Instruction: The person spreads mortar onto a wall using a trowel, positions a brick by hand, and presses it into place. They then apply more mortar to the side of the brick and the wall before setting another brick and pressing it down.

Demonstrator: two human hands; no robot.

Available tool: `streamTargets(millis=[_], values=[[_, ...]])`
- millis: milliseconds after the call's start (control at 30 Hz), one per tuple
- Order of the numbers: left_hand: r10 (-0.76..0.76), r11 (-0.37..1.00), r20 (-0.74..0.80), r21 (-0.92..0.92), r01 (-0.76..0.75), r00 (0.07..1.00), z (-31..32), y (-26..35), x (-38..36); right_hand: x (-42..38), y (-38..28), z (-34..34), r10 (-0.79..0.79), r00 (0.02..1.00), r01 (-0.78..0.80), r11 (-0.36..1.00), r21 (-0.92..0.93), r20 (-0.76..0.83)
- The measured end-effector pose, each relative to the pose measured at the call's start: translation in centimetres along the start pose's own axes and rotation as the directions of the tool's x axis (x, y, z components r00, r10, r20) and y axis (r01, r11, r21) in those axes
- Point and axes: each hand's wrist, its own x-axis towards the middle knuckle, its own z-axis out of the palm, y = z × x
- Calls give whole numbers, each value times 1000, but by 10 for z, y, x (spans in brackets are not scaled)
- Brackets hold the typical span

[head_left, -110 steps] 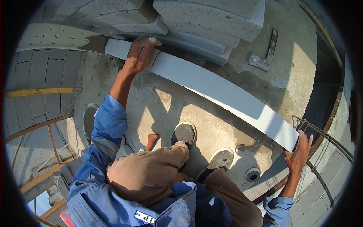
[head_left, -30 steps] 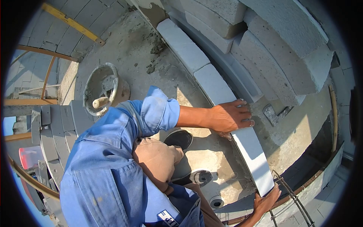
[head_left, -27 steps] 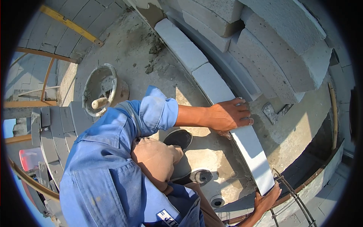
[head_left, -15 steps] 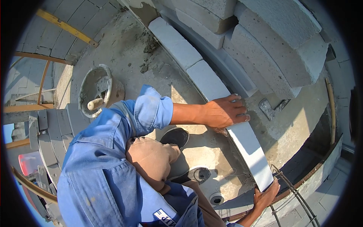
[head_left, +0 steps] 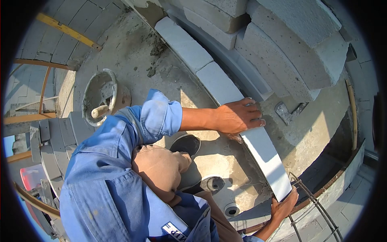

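A long, pale lightweight block (head_left: pixel 266 159) forms the near end of a single row of similar blocks. My left hand (head_left: pixel 240 117) lies across the row, fingers bent over the far edge and thumb at the near side. It hides the place where this block meets the neighbouring block (head_left: pixel 219 82). At the other end, my right hand (head_left: pixel 284 205) wraps round the block's end face, thumb on the near side. Another block (head_left: pixel 183 42) continues the row towards the top. The underside of the held block is hidden.
A mortar-smeared bucket (head_left: pixel 125 97) holds a tool with a pale handle (head_left: pixel 100 111). Large blocks (head_left: pixel 278 56) are stacked beyond the row. An angled metal tool (head_left: pixel 284 113) lies on the floor. Steel bars (head_left: pixel 316 203) stand near my right hand; a yellow level (head_left: pixel 68 30) leans upper left.
The view has shifted very slightly. Both hands keep their hold on the block, and no clear movement of the block shows.
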Motion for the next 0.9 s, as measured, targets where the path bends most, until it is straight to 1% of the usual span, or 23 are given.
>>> streamTargets(millis=[67, 100, 133, 167, 233, 333, 400, 433, 467, 500, 567, 600, 633, 700, 733, 767, 800, 833, 900], values=[[-5, 1000, 29, -6, 5, 1000, -1, 0, 0, 1, -3, -2, 12, 1000, -12, 1000, 13, 8], [-13, 1000, 58, -9, 13, 998, -2, -1, 0, 2, -7, -6, -17, 1000, 17, 999, 35, 4], [-7, 1000, 60, -11, 8, 998, -3, -1, 0, 3, -10, -9, -45, 999, 45, 997, 57, -1], [-14, 1000, 61, -21, 15, 998, -3, 0, 0, 4, -12, -10, -39, 999, 39, 998, 57, 0], [-15, 999, 66, -36, 17, 998, -4, 0, 0, 4, -16, -11, -45, 999, 49, 992, 117, -30], [-6, 997, 99, -80, 14, 995, -7, -2, -1, 5, -17, -8, -44, 998, 52, 984, 171, -50], [-3, 983, 65, -181, 15, 998, -9, -5, -5, 5, -18, -8, -33, 999, 40, 986, 163, -42], [9, 983, 71, -184, 4, 997, -14, -10, -9, 5, -17, -8, -32, 999, 37, 988, 152, -33], [-29, 989, 38, -143, 34, 999, -23, -19, -16, 5, -16, -6, -56, 997, 65, 984, 165, -58], [-64, 993, 4, -103, 64, 998, -34, -29, -23, 5, -17, -8, -41, 998, 50, 984, 169, -56], [-162, 986, 15, -30, 163, 987, -65, -51, -40, 6, -20, -11, -3, 1000, 7, 983, 185, -17], [-233, 972, -23, 31, 234, 972, -73, -61, -53, 4, -15, -6, -23, 999, 32, 981, 192, -49], [-295, 950, -64, 89, 300, 953, -78, -71, -65, 3, -12, -3, 8, 999, 2, 980, 201, -47], [-388, 908, -169, 97, 407, 906, -83, -85, -84, 0, -6, 2, -2, 999, 9, 986, 165, -40], [-362, 920, -149, 99, 378, 920, -81, -90, -91, -2, -1, 5, -7, 1000, 11, 990, 139, -31], [-387, 895, -182, 162, 416, 904, -78, -94, -99, -4, 1, 8, 3, 1000, -1, 991, 136, -15], [-409, 863, -220, 223, 454, 886, -75, -98, -105, -3, 3, 9, -30, 998, 36, 992, 120, -51], [-388, 874, -203, 227, 429, 899, -73, -100, -108, -3, 5, 11, -67, 994, 75, 992, 102, -86], [-418, 854, -208, 241, 461, 884, -72, -103, -109, -6, 9, 14, -35, 997, 42, 994, 100, -71]])
